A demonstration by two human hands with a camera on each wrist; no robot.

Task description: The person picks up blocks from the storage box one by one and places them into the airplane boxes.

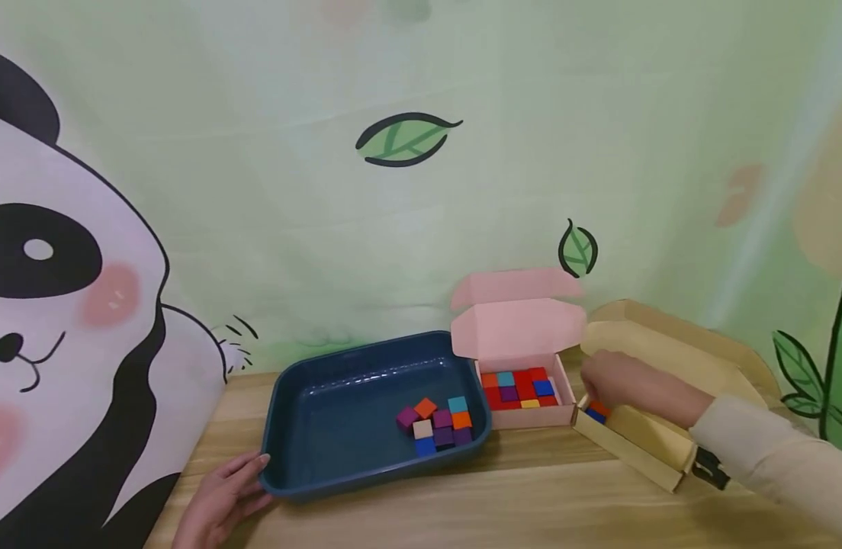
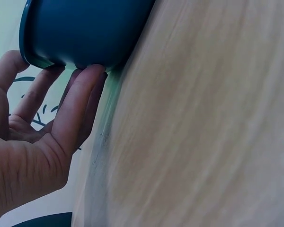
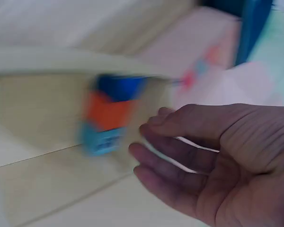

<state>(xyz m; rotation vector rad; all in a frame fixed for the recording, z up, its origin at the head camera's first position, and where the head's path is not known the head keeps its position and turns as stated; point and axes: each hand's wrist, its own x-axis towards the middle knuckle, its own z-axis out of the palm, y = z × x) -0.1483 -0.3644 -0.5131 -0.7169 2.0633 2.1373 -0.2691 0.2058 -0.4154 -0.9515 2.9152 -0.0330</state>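
Note:
My left hand holds the near left corner of a dark blue tray, thumb at the rim and fingertips against the outer wall. Several coloured cubes lie in the tray's right part. On the right, my right hand reaches over an open brown cardboard box. In the right wrist view this hand has loosely bent fingers and nothing between them. Beside its fingertips, a blue cube, an orange cube and a light blue cube stand in a row inside the box.
Between tray and brown box stands an open pink box, its lid raised, holding several coloured cubes packed closely. Everything stands on a wood-grain table. Behind it hangs a green cloth with a panda and leaves.

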